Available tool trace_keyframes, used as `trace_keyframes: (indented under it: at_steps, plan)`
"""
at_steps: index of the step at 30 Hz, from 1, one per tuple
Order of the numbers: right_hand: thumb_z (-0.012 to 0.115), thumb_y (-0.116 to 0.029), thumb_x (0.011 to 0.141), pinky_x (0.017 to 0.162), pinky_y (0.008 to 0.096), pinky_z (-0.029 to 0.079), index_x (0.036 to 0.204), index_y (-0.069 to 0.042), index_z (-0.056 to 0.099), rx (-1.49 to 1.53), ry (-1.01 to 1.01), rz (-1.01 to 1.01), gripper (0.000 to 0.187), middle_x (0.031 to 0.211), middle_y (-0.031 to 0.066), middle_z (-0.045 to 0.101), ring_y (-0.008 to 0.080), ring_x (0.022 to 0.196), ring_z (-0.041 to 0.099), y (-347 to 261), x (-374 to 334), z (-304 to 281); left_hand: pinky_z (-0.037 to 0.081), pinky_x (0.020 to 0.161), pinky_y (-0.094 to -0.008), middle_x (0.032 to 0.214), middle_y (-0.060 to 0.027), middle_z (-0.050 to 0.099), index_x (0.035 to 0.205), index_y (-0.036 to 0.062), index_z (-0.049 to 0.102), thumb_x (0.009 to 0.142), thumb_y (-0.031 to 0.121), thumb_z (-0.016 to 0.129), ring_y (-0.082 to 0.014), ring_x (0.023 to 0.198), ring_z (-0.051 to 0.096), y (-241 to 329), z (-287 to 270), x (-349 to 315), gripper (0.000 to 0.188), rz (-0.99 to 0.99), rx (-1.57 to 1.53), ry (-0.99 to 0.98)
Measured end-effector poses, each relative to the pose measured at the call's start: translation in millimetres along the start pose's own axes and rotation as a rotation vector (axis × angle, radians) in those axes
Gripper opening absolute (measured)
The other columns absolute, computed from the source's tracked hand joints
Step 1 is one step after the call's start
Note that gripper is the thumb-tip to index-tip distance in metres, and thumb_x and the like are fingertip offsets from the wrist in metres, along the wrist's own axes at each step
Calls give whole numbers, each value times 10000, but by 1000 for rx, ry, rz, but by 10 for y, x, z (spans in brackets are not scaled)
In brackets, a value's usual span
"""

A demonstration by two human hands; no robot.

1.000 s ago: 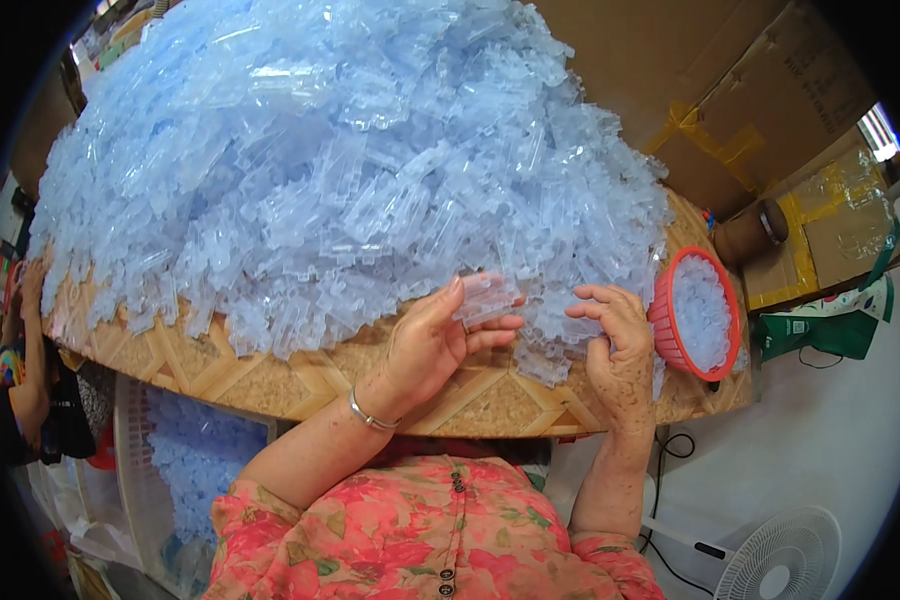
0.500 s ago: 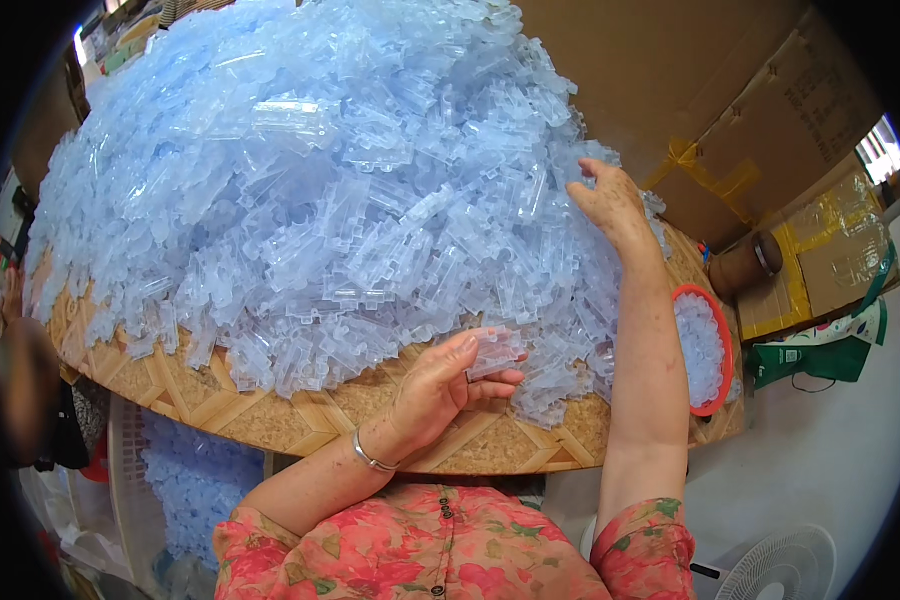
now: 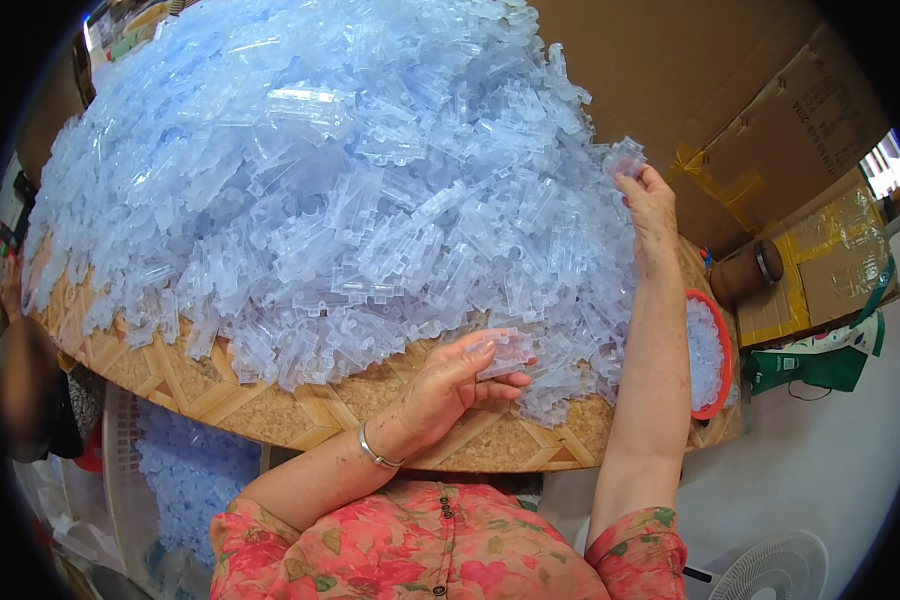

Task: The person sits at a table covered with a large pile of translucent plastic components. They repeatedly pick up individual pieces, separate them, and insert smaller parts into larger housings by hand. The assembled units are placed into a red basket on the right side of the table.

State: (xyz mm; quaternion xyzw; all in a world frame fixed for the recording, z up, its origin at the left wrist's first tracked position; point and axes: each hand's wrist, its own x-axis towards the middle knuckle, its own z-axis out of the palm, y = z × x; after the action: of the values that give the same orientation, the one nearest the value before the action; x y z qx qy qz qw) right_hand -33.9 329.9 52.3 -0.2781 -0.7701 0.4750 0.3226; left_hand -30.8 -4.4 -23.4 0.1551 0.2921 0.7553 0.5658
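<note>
A big heap of clear, bluish plastic pieces [image 3: 370, 210] covers most of the round wood-patterned table [image 3: 200, 400]. My left hand [image 3: 455, 385], with a silver bangle at its wrist, is closed on a clear plastic piece [image 3: 508, 348] near the front edge of the table. Farther off, at the right side of the heap, my right hand [image 3: 652, 205] pinches another clear plastic piece [image 3: 625, 157] between thumb and fingers. That piece sticks up beyond the fingertips. Its exact shape is hard to make out.
Right of my right forearm stands a red-rimmed basket [image 3: 727, 350] with small clear pieces in it. Beyond are a brown cylindrical object [image 3: 745, 272], a taped carton [image 3: 835, 255] and tall cardboard [image 3: 690, 70]. A white fan [image 3: 775, 568] is at lower right, a crate [image 3: 125, 470] below left.
My right hand has moved a little farther away and to the right, closing from spread fingers onto a clear plastic piece. My left hand keeps hold of its piece, almost in place.
</note>
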Motion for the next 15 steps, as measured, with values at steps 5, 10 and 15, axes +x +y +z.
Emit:
trace_keyframes:
  at_steps: [5, 10, 15]
  plan:
    - [639, -96, 923, 883, 305, 471, 1204, -47, 672, 361, -156, -5, 287, 1054, 30, 712, 122, 1022, 619, -510, -866, 46, 537, 988, -370, 1360, -223, 580, 1436, -13, 454, 1075, 333, 466, -249, 1143, 644, 14, -24, -4, 501, 56, -18, 24]
    - [631, 52, 846, 888, 332, 483, 1134, -87, 724, -35, -269, -265, 333, 1097, 50, 702, 179, 1058, 615, -426, -1794, -27, 531, 991, -376, 1347, -220, 586, 1435, -20, 459, 1082, 315, 447, -252, 1160, 634, 31, 4, -8, 487, 95, -13, 60]
    - [623, 117, 729, 906, 356, 496, 1065, -126, 756, -287, -204, -486, 435, 1174, 71, 677, 259, 1092, 606, -327, -2299, 144, 545, 1002, -362, 1362, -120, 578, 1438, -3, 462, 981, 170, 663, -211, 1198, 607, -29, -64, 15, 528, 135, -9, 13]
